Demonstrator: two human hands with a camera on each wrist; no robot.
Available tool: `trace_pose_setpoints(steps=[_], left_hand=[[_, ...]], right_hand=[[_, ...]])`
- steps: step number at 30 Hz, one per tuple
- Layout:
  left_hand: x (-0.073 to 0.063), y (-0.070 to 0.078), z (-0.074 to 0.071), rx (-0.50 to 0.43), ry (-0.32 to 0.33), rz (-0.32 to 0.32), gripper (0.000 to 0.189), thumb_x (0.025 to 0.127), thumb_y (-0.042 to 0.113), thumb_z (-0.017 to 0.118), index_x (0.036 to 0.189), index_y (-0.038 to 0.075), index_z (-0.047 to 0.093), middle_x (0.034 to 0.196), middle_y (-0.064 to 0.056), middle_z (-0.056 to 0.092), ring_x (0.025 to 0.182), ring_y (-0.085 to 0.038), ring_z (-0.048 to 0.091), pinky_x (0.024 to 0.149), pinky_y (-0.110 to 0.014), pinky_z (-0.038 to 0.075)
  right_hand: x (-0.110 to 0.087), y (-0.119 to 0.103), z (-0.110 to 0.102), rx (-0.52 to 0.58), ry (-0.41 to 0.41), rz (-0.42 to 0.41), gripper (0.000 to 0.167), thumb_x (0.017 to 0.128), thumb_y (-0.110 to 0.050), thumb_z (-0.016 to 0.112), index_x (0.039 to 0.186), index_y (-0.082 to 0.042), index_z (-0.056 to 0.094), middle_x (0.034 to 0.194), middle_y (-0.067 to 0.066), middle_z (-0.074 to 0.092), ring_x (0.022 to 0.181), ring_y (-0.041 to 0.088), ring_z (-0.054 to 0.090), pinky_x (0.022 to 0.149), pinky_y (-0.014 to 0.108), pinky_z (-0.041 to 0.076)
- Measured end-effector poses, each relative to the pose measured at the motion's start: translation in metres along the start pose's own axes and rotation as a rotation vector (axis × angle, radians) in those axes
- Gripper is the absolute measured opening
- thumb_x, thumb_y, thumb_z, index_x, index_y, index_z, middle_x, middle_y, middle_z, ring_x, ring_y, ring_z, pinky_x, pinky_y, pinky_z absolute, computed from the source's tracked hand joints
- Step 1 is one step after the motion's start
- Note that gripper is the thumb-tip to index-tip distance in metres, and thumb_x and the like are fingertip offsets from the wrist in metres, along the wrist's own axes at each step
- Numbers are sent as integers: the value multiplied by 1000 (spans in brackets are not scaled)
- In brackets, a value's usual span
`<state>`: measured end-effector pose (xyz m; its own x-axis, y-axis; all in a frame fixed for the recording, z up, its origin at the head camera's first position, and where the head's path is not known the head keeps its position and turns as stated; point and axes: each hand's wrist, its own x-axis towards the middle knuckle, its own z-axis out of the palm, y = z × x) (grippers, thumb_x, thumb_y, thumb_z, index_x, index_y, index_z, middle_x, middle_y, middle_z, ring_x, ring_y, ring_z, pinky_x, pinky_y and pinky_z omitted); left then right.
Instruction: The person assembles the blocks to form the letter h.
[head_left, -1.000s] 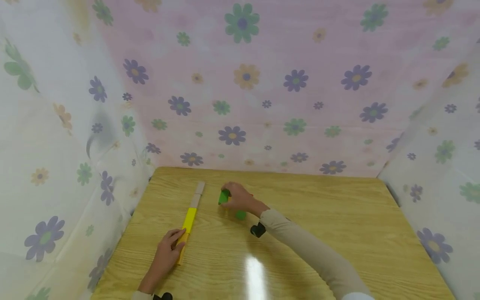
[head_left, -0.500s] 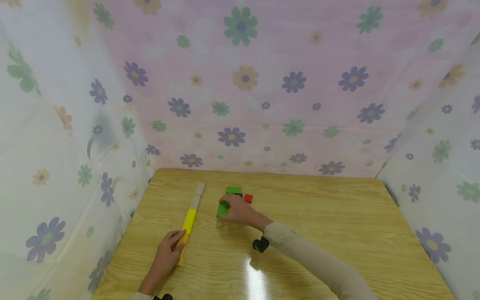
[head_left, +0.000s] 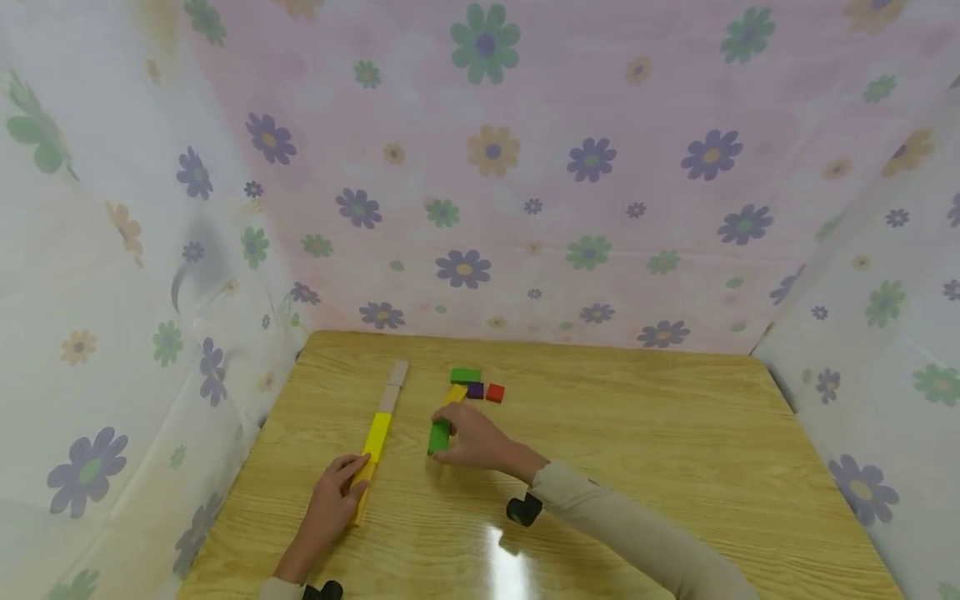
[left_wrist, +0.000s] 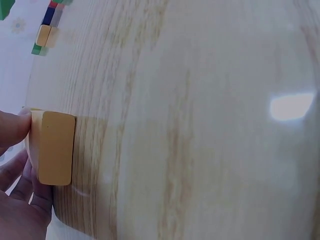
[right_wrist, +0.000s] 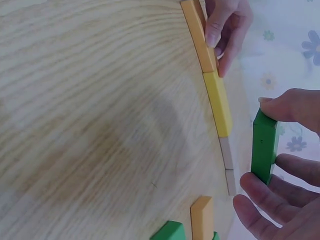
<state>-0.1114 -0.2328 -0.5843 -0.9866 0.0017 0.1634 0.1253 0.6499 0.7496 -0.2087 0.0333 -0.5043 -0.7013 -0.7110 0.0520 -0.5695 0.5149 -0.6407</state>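
My left hand [head_left: 328, 500] pinches the orange block [left_wrist: 56, 149] at the near end of a straight row lying on the wooden table. Beyond it in that row come a yellow block [head_left: 377, 437] and two pale wooden blocks [head_left: 390, 398], end to end. To the right of the row, my right hand [head_left: 480, 439] holds a green block [right_wrist: 264, 147] by its two ends between thumb and fingers. That green block is raised above the tabletop. Behind the right hand lies another orange block [head_left: 456, 393], partly covered by the hand in the head view.
Toward the back lie a green block [head_left: 466, 376], a small dark purple block [head_left: 476, 390] and a small red block [head_left: 496, 392]. One more green block [right_wrist: 170, 231] shows low in the right wrist view. Flowered sheets [head_left: 525, 233] enclose the table's back and sides.
My right hand has come nearer to me with the green block, uncovering the back green, purple, red and loose orange blocks. The left hand stays on its orange block.
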Motion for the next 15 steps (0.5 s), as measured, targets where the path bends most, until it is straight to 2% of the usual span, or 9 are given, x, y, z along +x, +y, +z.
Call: trace_pose_setpoints(steps=[2, 9, 15], left_hand=[[0, 0, 0, 1, 9, 7, 40, 85, -1, 67, 125, 3, 62, 119, -12, 57, 106, -26, 55, 78, -35, 49], [0, -2, 0, -3, 17, 35, 40, 85, -1, 68, 125, 1, 62, 118, -12, 57, 96, -22, 54, 70, -28, 48], [-1, -2, 0, -5, 0, 11, 39, 87, 0, 66, 126, 3, 61, 119, -11, 56, 105, -25, 55, 77, -34, 49]], right_hand=[[-3, -1, 2, -1, -1, -3, 53, 81, -26, 75, 123, 2, 57, 107, 5, 58, 90, 21, 59, 70, 19, 46], [-13, -1, 13, -6, -13, -2, 54, 80, -24, 78, 122, 1, 58, 108, 4, 58, 88, 17, 59, 69, 16, 46], [-21, -2, 22, -2, -44, 24, 54, 80, -25, 78, 124, -1, 58, 113, 4, 57, 88, 11, 56, 70, 16, 45]])
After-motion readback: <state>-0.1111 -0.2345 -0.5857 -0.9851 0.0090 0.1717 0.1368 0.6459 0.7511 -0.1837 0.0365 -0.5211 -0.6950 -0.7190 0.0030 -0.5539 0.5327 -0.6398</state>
